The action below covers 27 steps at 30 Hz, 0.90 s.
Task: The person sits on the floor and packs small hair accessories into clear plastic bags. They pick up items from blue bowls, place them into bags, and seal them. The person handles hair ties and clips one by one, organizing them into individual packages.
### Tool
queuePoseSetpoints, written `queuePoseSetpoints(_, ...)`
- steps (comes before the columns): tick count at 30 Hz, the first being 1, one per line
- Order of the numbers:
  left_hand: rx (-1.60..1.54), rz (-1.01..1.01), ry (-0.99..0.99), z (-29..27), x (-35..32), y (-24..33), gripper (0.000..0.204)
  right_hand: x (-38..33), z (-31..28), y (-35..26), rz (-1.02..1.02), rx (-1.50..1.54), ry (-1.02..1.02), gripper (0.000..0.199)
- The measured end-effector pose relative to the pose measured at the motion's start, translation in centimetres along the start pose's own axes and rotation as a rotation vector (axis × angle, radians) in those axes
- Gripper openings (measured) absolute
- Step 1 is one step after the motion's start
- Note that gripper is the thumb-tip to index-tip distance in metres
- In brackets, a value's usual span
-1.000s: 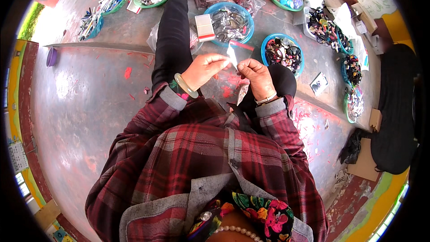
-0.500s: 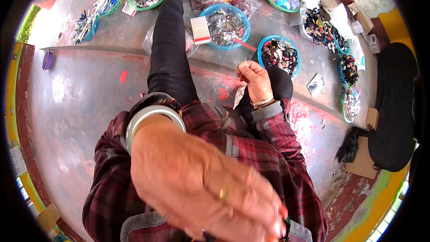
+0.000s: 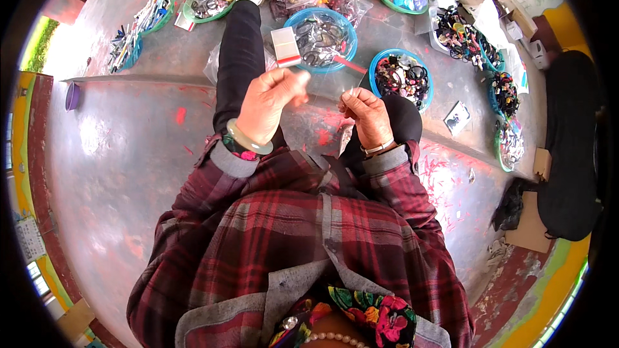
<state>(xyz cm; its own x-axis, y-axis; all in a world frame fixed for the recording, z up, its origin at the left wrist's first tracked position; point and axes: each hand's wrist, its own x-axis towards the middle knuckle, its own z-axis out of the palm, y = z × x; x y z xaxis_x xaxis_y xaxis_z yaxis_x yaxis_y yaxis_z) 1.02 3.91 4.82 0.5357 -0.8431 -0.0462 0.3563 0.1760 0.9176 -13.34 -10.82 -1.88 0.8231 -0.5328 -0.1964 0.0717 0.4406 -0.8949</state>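
My left hand [image 3: 265, 106] is raised in front of my lap, a pale bangle at its wrist. Its fingers are curled in, thumb against them, and the tips are blurred. My right hand [image 3: 370, 120] faces it a short way off, thumb and forefinger pinched together above my right knee. Whatever either hand pinches is too small to make out; a faint thin line shows between them. Under the right hand a small clear packet [image 3: 345, 136] is partly covered. Closest to the left fingertips is a white box with a red edge [image 3: 285, 47].
Ahead stand a blue basin of bagged items [image 3: 353, 40] and a blue-rimmed basket of dark small pieces [image 3: 429, 87]. Several more baskets curve along the far side and right. My left leg [image 3: 240, 58] stretches forward. A purple cup [image 3: 72, 96] lies at the left.
My left hand has swung away from close in front of the camera, forward to beside the right hand. The right hand stays in its pinch at nearly the same place.
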Motion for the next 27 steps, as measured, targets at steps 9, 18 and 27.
queuePoseSetpoints(9,0.216,-0.260,-0.075,-0.8,0.6,-4.6,0.029,0.0,0.1,0.0,0.035,0.013,-0.009,0.010)
queuePoseSetpoints(18,0.210,-0.142,0.031,-0.6,0.5,-5.6,0.020,0.0,0.1,0.3,0.088,-0.028,-0.079,0.009)
queuePoseSetpoints(27,0.219,-0.118,0.093,0.1,0.1,-5.9,0.013,0.0,0.2,0.4,0.079,-0.041,-0.144,0.012)
